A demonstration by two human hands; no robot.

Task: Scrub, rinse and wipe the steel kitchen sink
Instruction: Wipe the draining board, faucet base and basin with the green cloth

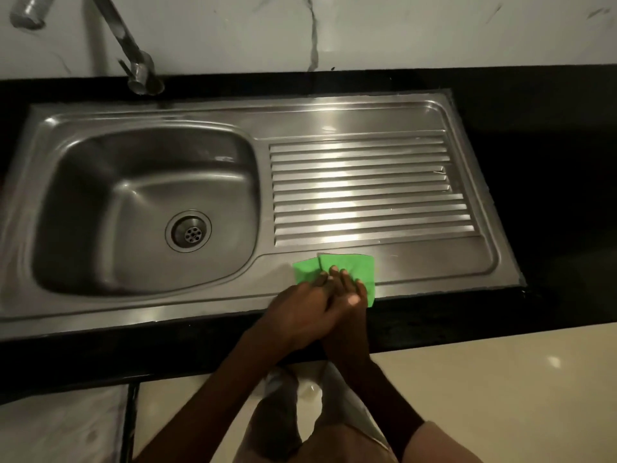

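The steel sink [213, 115] is set into a black counter, with its bowl on the left and a ribbed drainboard [367, 188] on the right. A green cloth [354, 265] lies flat on the front rim of the drainboard. My right hand [347, 295] presses on the cloth with straight fingers. Laid partly over it, my left hand [300, 312] has its fingertips reaching the cloth's left part. The drain [188, 232] sits in the bowl's floor.
A steel tap [133, 58] rises behind the bowl at the back left against a marble-look wall. Black counter [551, 162] surrounds the sink. Pale floor tiles [500, 379] and my feet show below the counter edge.
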